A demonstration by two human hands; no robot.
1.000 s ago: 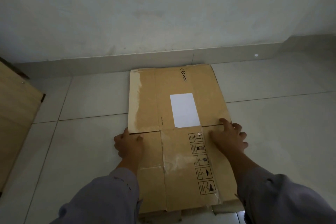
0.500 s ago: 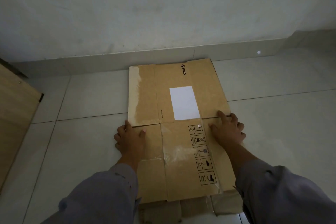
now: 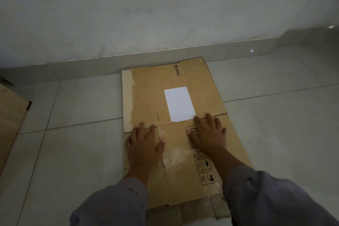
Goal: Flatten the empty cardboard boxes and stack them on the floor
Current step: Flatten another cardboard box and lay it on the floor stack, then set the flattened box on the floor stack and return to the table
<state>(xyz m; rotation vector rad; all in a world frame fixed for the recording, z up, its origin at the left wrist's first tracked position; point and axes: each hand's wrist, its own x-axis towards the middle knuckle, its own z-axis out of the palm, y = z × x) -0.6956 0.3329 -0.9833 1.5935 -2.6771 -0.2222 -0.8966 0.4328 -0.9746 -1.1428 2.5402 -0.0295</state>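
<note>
The flattened PICO cardboard box [image 3: 176, 130] lies on the tiled floor [image 3: 77, 152], long axis running away from the person toward the wall, over another flattened piece at the near edge. The left hand [image 3: 145, 143] and right hand [image 3: 209, 134] press it, fingers spread, gripping nothing. Half a second ago both sat further apart, at the side edges.

Prob a bare room in a home, tbh: tile floor [image 3: 275, 124], plain wall [image 3: 165, 9] w/ skirting [image 3: 91, 69], wood panel [image 3: 11, 119] at left.
</note>
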